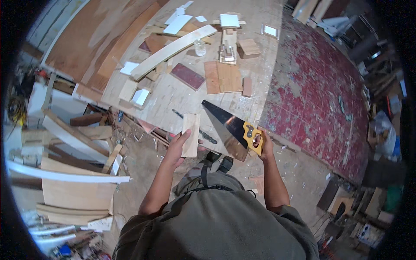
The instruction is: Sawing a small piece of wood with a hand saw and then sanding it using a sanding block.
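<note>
My left hand [177, 147] grips a short pale wooden board [191, 135] by its left edge, thumb on top. The board stands out over the near edge of the workbench [167, 102]. In my right hand [266, 146] is a handsaw, its yellow handle [252, 138] wrapped by my fingers. The dark saw blade [226, 123] points up and left over the bench, apart from the board. A dark slim tool [208, 137] lies on the bench, partly hidden behind the board; its kind is unclear.
Across the bench lie a long pale plank [173, 52], a dark red block [187, 76], brown wood panels [223, 78], a clear jar [199, 47] and white offcuts. A worn red surface [312, 99] adjoins at right. Stacked boards [73, 173] crowd the left floor.
</note>
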### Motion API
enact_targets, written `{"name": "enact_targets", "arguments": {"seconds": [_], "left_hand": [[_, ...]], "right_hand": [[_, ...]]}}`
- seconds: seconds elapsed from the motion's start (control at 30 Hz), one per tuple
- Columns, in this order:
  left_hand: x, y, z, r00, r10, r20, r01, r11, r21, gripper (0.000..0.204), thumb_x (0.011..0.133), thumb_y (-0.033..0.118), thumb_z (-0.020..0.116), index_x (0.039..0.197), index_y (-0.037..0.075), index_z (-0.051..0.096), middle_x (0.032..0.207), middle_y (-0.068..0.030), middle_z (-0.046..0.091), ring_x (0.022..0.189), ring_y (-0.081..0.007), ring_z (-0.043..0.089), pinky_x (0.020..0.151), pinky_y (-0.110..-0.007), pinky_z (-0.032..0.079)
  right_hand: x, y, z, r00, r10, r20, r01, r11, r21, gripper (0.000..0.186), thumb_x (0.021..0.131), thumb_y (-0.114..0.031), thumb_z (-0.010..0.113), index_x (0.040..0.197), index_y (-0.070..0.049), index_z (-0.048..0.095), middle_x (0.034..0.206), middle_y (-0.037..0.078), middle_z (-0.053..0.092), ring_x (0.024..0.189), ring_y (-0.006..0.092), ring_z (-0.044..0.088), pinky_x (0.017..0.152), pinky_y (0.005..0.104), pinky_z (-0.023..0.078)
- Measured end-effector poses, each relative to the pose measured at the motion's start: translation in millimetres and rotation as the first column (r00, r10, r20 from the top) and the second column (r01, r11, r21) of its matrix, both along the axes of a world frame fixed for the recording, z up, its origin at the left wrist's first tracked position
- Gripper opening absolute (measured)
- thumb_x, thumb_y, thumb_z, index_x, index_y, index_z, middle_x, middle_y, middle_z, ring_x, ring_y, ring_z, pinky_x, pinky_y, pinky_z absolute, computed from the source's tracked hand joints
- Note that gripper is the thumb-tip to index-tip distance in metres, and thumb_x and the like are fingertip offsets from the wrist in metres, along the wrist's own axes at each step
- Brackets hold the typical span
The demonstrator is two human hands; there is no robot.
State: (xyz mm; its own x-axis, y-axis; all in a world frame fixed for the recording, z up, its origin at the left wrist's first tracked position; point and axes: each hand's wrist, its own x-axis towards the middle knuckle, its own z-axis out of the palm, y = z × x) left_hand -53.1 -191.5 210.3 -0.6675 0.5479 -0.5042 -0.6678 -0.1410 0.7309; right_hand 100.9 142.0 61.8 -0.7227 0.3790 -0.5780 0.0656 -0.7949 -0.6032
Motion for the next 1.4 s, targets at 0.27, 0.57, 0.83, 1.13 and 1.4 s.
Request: {"name": "enact_targets", "arguments": {"seconds": [0.27,0.57,0.83,1.13,1.4], "left_hand": [[46,-64,-3,0.905,0.420,-0.069,-0.425,0.883,-0.199,0.046,0.101,0.039,0.061,0.125,-0.001,0.058,0.103,-0.0105,0.070,0.087,-0.0193,0.068,0.076,-0.034,0.056],[9,-82,-18,0.904,0.299,-0.306,-0.404,0.832,-0.380,0.040,0.103,0.031,0.060,0.130,0.003,0.064,0.119,-0.0041,0.066,0.108,-0.0110,0.058,0.094,-0.028,0.045],[-96,-88,-52,0.911,0.098,-0.402,-0.272,0.873,-0.404,0.032,0.101,0.030,0.062,0.109,0.000,0.068,0.082,0.0027,0.062,0.076,-0.0072,0.053,0.070,-0.026,0.046],[-215,-135,-82,0.938,0.087,-0.335,-0.238,0.864,-0.443,0.031,0.102,0.025,0.061,0.117,-0.001,0.066,0.101,-0.0039,0.069,0.090,-0.0102,0.060,0.082,-0.028,0.049],[-268,-109,-64,0.976,0.009,-0.216,-0.081,0.941,-0.328,0.037,0.103,0.027,0.059,0.128,0.000,0.063,0.114,-0.0054,0.069,0.101,-0.0133,0.062,0.091,-0.029,0.048]], "right_hand": [[-56,-17,-11,0.964,0.263,-0.047,-0.265,0.964,-0.030,0.043,0.106,-0.043,0.049,0.128,-0.007,0.054,0.061,0.003,0.047,0.054,0.0151,0.047,0.051,0.0304,0.042],[-99,-30,-69,0.792,-0.064,0.607,-0.554,0.341,0.759,0.063,0.091,-0.045,0.069,0.136,-0.002,0.056,0.105,0.023,0.067,0.096,0.0332,0.067,0.087,0.0428,0.052],[-126,-50,-52,0.629,-0.280,0.726,-0.734,0.094,0.672,0.062,0.088,-0.039,0.071,0.140,-0.007,0.055,0.129,0.034,0.055,0.118,0.0445,0.058,0.099,0.0480,0.049],[-208,-153,188,0.908,0.418,0.030,-0.326,0.659,0.678,0.039,0.099,-0.017,0.055,0.133,0.002,0.060,0.131,0.017,0.064,0.117,0.0265,0.064,0.099,0.0389,0.049],[-257,-293,363,0.145,0.377,-0.915,-0.152,0.922,0.355,0.052,0.096,-0.008,0.042,0.146,0.004,0.049,0.151,0.041,0.034,0.133,0.0499,0.048,0.105,0.0648,0.040]]}}
